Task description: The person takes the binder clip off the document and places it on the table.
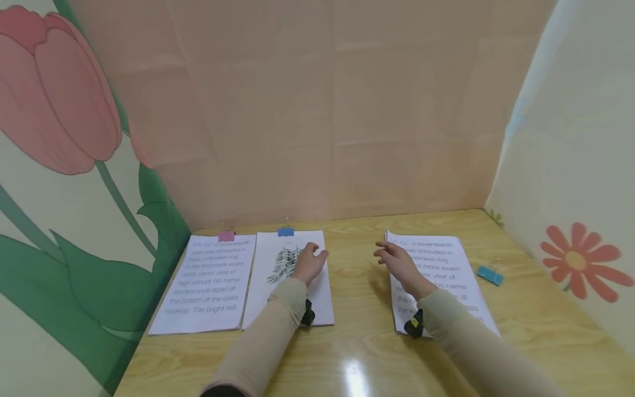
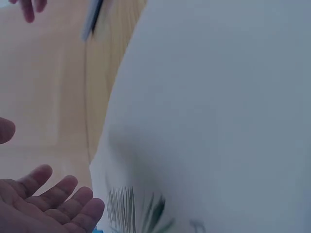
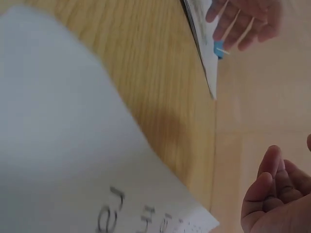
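My left hand (image 1: pixel 310 264) hovers over the middle paper stack (image 1: pixel 288 306), which bears a green leaf print (image 1: pixel 284 266) and a blue binder clip (image 1: pixel 285 232) at its top edge. In the left wrist view, the fingers (image 2: pixel 68 199) are relaxed and hold nothing. My right hand (image 1: pixel 401 264) is above the left edge of the right-hand paper stack (image 1: pixel 436 253), which is printed with large text. Its fingers (image 3: pixel 269 160) are loosely bent with nothing between them. A blue binder clip (image 1: pixel 490 275) lies on the table to the right of that stack.
At the left lies another printed paper stack (image 1: pixel 203 286) with a pink binder clip (image 1: pixel 226 236) on its top edge. The wooden table (image 1: pixel 357 331) meets a beige cloth backdrop (image 1: pixel 317 110) behind, with painted walls on both sides.
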{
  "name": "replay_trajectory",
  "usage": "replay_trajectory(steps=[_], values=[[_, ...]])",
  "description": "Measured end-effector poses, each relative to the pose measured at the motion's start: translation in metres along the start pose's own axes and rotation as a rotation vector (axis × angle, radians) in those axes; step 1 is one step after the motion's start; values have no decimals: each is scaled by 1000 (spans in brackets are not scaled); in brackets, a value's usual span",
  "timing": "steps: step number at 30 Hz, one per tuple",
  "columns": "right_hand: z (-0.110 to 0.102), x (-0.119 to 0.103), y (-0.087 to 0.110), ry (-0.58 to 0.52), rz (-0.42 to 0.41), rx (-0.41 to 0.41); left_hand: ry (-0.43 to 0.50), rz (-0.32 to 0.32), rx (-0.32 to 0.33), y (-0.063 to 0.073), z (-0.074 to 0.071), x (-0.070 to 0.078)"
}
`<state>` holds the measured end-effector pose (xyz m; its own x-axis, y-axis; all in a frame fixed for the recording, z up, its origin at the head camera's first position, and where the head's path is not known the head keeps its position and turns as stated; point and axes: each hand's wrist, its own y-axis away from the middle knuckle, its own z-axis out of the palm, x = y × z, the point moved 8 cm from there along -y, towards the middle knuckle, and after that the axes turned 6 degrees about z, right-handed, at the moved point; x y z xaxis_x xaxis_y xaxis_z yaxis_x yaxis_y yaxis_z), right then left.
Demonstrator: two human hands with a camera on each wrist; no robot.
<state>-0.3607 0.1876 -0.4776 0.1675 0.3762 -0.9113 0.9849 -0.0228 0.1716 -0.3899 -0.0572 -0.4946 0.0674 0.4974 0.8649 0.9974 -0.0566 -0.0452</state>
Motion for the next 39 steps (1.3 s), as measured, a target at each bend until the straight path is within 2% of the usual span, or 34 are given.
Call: replay_trajectory(steps=[5,8,15,24,31,39], values=[[22,-3,-1,21,-28,-58,-38,20,7,1,-14,-9],[33,-2,-2,33,-43,-93,-63,4,-3,4,-23,-15],[58,2,1,-70,-66,-212,-129,-51,-3,6,-48,-26],[73,-9,-1,-58,-103,-238,-181,-133,52,4,-66,-44],[87,-16,-7,-51,-78,-269,-201,-121,68,6,-77,-49],[107,-6,-12,-79,-20,-295,-261,-121,91,15,-92,-59]])
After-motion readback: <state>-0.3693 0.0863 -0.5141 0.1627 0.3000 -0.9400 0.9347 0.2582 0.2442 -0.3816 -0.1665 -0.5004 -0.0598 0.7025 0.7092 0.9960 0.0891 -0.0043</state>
